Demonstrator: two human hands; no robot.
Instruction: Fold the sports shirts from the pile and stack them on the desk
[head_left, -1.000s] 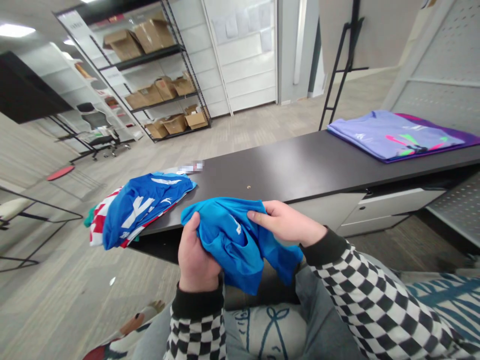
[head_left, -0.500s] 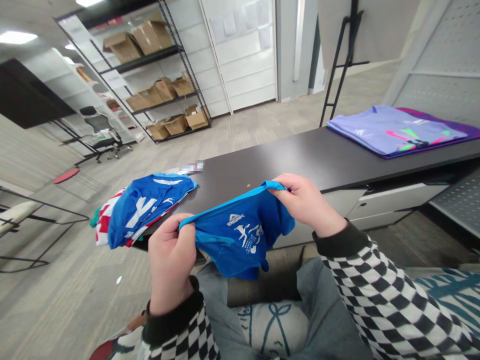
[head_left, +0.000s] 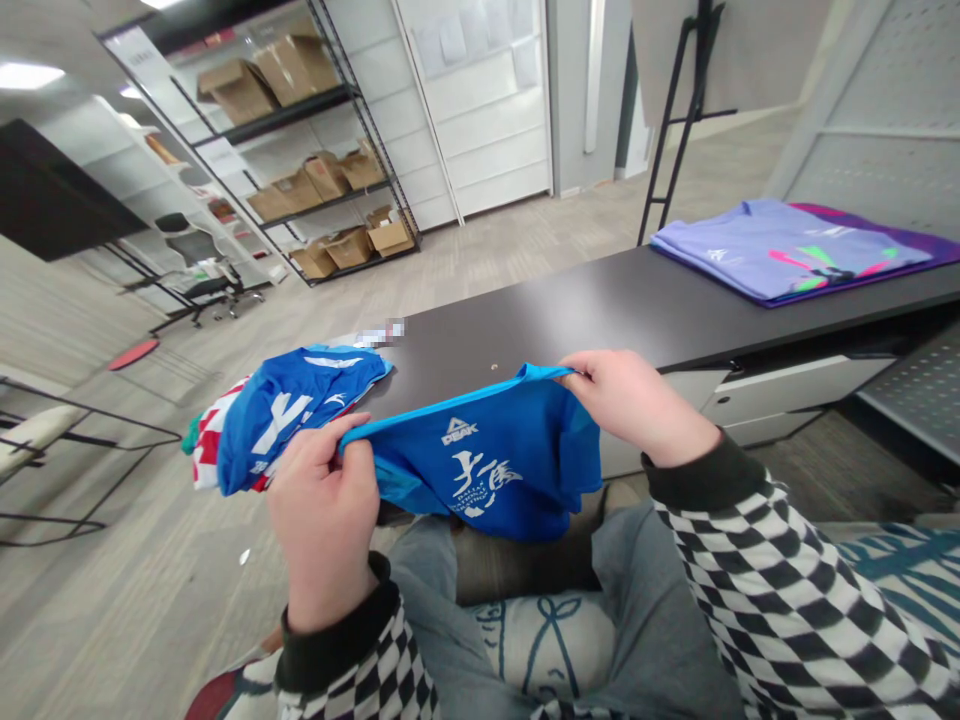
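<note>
A blue sports shirt [head_left: 480, 460] with white PEAK lettering and a white print hangs between my hands, its light-blue edge pulled taut. My left hand [head_left: 326, 510] pinches one end of that edge between thumb and fingers. At the other end, my right hand [head_left: 637, 400] grips the edge in the same way. The shirt hangs over the front of the dark table [head_left: 450, 345], above my lap. Left of it, a crumpled blue shirt [head_left: 289, 405] with white markings lies on a red-and-white checked garment [head_left: 214, 440] at the table's end.
A folded lavender shirt [head_left: 780, 245] lies on a purple garment [head_left: 926, 250] at the table's right end. White drawers [head_left: 810, 395] are below the tabletop. Behind stand a shelf rack [head_left: 300, 125] with cardboard boxes and a black metal stand [head_left: 679, 120].
My hands have moved farther apart, stretching the shirt's edge wider. The shirt's front has spread, so its lettering and print show more fully.
</note>
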